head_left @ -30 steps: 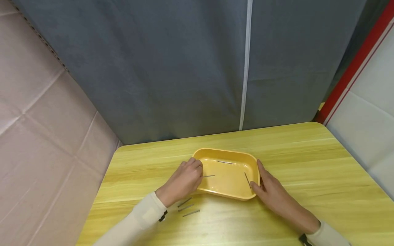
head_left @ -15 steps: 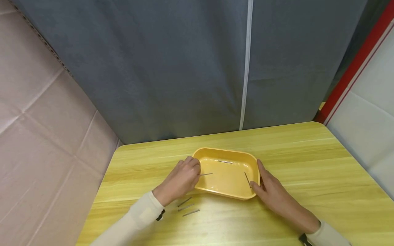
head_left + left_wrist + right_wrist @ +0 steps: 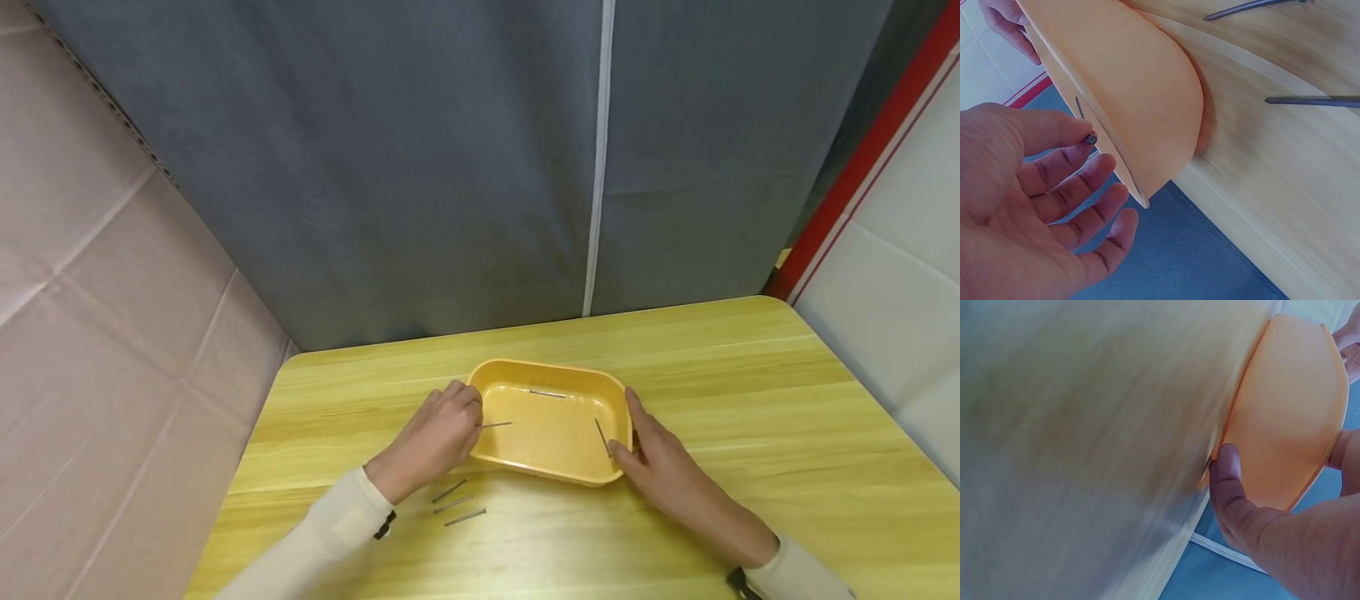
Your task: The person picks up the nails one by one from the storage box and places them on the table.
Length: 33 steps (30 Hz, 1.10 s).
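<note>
Between thumb and index finger, my left hand (image 3: 442,433) pinches a nail (image 3: 497,425) over the left end of a yellow plastic tray (image 3: 547,433). In the left wrist view the nail's head (image 3: 1090,139) pokes out at the fingertips, while the other fingers are loosely bent. My right hand (image 3: 667,467) grips the tray's right end, its thumb over the rim and fingers along the outer wall. Inside the tray, one nail (image 3: 547,393) lies by the back wall and another nail (image 3: 602,437) near the right thumb.
Three more nails (image 3: 465,517) lie on the wood-grain table (image 3: 360,400), in front of the tray's left end and close to the left wrist. A grey curtain (image 3: 420,183) hangs behind the table. Pale panels (image 3: 112,350) flank it at the sides.
My left hand has drifted slightly left, carrying the pinched nail with it. The right hand, the tray and the other nails have stayed nearly in place.
</note>
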Each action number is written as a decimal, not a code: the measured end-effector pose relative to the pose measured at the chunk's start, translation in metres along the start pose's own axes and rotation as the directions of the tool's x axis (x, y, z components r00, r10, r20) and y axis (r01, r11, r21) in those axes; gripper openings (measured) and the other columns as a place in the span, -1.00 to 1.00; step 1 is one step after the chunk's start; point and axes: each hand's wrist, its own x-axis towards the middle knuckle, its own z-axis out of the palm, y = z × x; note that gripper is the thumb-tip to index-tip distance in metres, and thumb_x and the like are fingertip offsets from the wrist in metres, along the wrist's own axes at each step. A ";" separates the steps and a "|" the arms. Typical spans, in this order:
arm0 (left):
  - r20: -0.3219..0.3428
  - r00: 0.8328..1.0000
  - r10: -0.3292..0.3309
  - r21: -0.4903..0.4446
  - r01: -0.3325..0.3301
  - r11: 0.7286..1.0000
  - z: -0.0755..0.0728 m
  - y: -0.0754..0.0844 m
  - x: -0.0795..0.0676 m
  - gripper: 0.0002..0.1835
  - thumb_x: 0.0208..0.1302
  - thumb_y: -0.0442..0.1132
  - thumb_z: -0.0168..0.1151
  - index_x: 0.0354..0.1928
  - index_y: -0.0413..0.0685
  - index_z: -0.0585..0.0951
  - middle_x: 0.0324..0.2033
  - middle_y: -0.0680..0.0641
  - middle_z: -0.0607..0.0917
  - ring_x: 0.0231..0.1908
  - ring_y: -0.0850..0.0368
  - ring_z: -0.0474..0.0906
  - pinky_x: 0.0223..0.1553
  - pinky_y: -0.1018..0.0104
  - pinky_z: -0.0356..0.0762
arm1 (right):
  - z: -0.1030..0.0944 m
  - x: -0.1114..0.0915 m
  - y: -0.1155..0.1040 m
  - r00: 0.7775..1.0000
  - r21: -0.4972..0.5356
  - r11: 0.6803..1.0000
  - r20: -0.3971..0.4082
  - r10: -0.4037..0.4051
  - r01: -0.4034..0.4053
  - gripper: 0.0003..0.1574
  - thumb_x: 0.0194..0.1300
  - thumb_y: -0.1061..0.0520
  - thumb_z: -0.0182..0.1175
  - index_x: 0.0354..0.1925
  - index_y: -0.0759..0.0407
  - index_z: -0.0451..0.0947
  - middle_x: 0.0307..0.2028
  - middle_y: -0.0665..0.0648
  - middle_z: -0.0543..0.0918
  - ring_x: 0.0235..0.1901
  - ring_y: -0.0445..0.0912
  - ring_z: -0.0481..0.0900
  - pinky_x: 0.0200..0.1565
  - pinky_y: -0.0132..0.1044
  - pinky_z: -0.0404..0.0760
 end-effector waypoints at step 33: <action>-0.044 0.997 -0.065 -0.053 0.063 0.997 -0.001 -0.011 -0.011 -0.91 0.27 -0.35 0.29 -0.35 -0.01 0.69 -0.16 0.00 0.70 -0.14 0.08 0.51 -0.31 0.30 0.41 | -0.005 -0.001 0.005 1.000 -0.009 1.000 0.010 0.019 -0.019 0.05 0.52 -0.01 0.12 0.59 0.29 -0.30 0.48 0.47 0.14 0.41 0.28 0.24 0.29 0.13 0.34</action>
